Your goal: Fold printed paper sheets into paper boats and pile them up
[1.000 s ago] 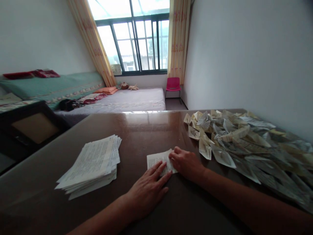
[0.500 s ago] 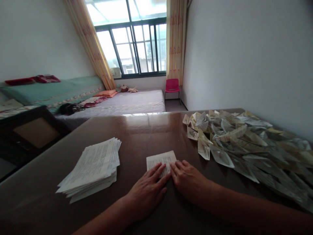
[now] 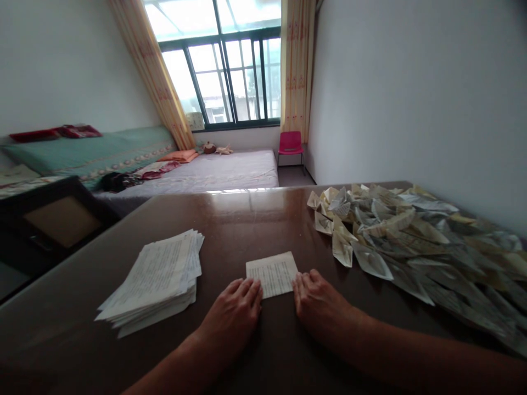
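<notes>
A small folded sheet of printed paper (image 3: 272,275) lies on the brown table in front of me. My left hand (image 3: 236,307) is at its lower left corner, fingers together and bent, closed on the edge; the thumb is mostly hidden. At the right edge, my right hand (image 3: 319,300) has its fingers pressed together on the paper's side, its thumb out of sight. Between the two hands the printed face of the sheet shows fully.
Left of my hands stands a stack of loose printed sheets (image 3: 152,280). A large heap of folded paper boats (image 3: 395,230) covers the table's right side, along the wall. Beyond the table (image 3: 230,219) are a bed (image 3: 239,167) and a pink chair (image 3: 290,142).
My left hand has slid left and down from the face of the folded paper to its lower left corner, its fingers now bent. The right hand has shifted slightly right, to the edge.
</notes>
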### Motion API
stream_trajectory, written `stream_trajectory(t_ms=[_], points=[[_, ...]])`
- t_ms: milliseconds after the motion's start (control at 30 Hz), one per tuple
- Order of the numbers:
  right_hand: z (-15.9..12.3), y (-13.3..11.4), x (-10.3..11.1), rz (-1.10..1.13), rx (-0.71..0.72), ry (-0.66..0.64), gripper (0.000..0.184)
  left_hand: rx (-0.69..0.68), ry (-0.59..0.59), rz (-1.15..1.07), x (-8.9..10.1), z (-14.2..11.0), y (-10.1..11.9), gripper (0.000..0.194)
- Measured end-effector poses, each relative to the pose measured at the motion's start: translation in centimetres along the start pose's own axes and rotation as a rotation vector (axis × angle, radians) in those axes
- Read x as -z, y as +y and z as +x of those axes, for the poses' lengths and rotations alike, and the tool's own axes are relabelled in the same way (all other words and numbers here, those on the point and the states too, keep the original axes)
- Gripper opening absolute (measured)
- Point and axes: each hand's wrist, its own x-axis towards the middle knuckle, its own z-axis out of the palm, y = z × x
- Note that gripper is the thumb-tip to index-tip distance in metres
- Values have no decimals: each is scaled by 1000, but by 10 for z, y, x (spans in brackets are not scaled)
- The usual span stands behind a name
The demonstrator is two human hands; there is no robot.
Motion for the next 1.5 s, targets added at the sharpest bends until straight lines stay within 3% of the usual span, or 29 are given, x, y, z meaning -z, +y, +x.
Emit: stream_trajectory(t_ms=[167, 400, 567, 733, 867, 1000, 1200, 1367, 1500], points=[[6, 7, 15, 27, 19, -13, 9, 10, -20, -14, 5, 3, -2, 27], [11, 14, 18, 54, 15, -6, 11, 25, 133, -28, -2, 8, -5, 16], [13, 23, 19, 100, 15, 2, 11, 8, 137, 3, -5, 10, -7, 21], [11, 29, 25, 174, 3, 78, 9, 44, 157, 45, 0, 9, -12, 24], [6, 23, 34, 219, 79, 157, 9, 100, 74, -14, 3, 7, -17, 23], [5, 20, 36, 283, 176, 226, 14, 51, 116, -97, -3, 6, -23, 22], [9, 26, 26, 284, 228, 113, 15, -19, 226, -174, -12, 9, -29, 26], [6, 21, 29, 237, 205, 74, 16, -132, 198, -268, -3, 5, -27, 26], [8, 31, 29, 413, 197, -10, 11, -205, 105, -393, 5, -1, -31, 31]])
